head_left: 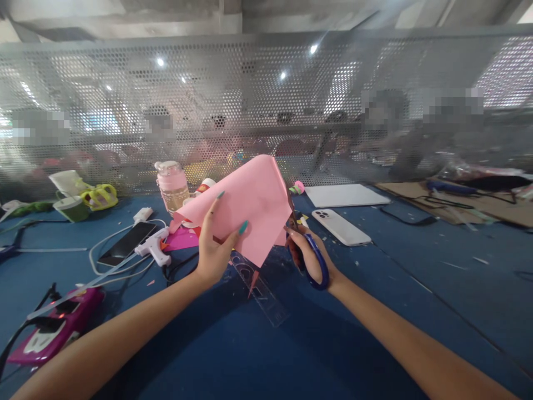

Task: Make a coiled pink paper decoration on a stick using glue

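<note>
Pink paper (254, 214), held up over a blue table (362, 333)

Near: power strip (85, 311), beside the left forearm; clear ruler (268, 300), far end lost behind the paper. Centre: left hand (214, 244), fingers pinching the paper; right hand (314, 258), fingers around scissors (320, 272), blades at the paper's edge, their gap hard to make out. Flanking: glue gun (156, 246), black phone (125, 244), white phone (342, 226). Beyond: bottle (172, 183); red-and-white item (207, 184), mostly covered by paper. Back: perforated screen (250, 100), people behind it blurred.
</note>
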Demonstrator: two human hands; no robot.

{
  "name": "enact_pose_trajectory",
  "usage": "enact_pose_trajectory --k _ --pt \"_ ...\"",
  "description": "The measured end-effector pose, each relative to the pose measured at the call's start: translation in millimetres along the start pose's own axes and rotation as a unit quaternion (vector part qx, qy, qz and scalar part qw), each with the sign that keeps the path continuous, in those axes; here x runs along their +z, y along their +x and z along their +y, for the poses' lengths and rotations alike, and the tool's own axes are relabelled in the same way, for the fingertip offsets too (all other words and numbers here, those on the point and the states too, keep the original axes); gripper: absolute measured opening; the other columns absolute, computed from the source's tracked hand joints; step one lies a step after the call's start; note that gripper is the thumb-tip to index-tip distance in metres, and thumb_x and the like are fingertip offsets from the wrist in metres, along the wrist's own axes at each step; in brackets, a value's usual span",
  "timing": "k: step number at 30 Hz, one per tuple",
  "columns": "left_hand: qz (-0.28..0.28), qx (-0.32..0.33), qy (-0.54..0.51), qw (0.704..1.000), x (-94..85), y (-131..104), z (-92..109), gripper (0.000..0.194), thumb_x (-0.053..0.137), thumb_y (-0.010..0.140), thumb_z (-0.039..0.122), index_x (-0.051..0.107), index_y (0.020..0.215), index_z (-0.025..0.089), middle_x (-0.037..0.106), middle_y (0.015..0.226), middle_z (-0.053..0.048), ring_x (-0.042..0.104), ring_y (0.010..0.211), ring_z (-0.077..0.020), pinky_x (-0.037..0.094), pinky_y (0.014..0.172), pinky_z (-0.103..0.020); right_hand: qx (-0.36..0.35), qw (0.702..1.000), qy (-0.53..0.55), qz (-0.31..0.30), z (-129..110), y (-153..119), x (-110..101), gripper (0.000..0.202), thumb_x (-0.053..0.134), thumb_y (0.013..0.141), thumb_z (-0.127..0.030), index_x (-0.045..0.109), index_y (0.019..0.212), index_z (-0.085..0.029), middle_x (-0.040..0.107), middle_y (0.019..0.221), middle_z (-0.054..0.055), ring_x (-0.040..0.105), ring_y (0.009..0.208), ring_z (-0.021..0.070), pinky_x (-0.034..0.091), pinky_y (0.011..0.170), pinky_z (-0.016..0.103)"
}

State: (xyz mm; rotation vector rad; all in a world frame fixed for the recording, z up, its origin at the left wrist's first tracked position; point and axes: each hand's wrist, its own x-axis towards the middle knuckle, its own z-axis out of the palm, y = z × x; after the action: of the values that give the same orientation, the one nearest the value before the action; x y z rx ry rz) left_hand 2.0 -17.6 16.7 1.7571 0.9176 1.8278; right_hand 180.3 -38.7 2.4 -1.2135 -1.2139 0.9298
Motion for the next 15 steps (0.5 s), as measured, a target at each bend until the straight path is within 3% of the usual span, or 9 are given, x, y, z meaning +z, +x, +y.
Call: enact_pose_trajectory --k 15 --pt "0.005 -0.002 0.000 1.000 2.7 -4.4 0.7 0.060 0.068 0.069 0.027 0.044 0.123 0.024 0.050 0.127 -0.006 0.043 0.121 -0.0243 0.038 0.102 -0.039 -0.034 0.997 -0.061 0.019 4.2 1.1 -2.5 0.044 0.049 0.070 -0.064 0.040 0.057 -0.022 0.036 0.037 -0.008 0.035 0.029 0.0081 0.030 0.030 0.022"
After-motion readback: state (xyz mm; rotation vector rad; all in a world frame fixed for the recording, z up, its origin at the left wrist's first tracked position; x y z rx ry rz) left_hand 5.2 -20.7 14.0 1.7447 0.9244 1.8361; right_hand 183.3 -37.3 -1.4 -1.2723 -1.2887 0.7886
